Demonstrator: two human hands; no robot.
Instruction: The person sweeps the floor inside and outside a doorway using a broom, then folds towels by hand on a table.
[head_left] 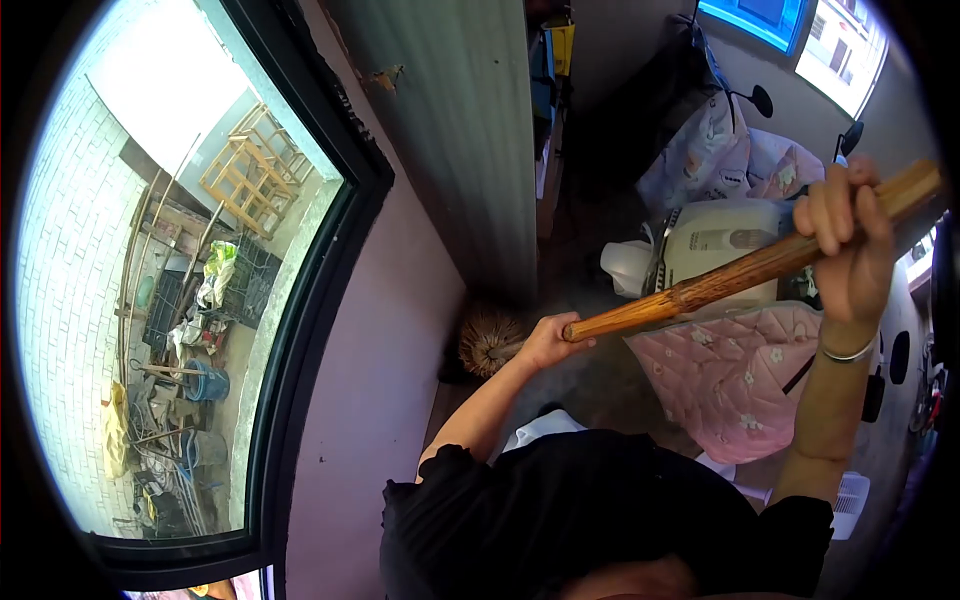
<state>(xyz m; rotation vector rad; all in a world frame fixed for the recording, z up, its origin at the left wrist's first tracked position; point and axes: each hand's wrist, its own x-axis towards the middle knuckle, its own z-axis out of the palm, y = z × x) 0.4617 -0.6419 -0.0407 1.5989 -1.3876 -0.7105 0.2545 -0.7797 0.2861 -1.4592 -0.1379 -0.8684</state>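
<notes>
A thick wooden broom handle (700, 287) slants across the view, from the upper right down to the lower left. Near its lower part, my left hand (553, 342) is closed around it. Higher up, my right hand (848, 225) grips the same handle, with a bracelet on that wrist. Beyond my left hand shows the bristly brown broom head (487, 338), low in the corner between the wall and a tall panel. The bristle tips are partly in shadow, and I cannot tell how firmly they touch the floor.
A pale electric scooter (725, 240) with a pink quilted cover (725, 375) stands close on the right. To the left are a pink wall (350, 400) and a dark-framed window (290, 400). A tall grey panel (450, 130) rises behind the corner. A white basket (850, 505) sits lower right.
</notes>
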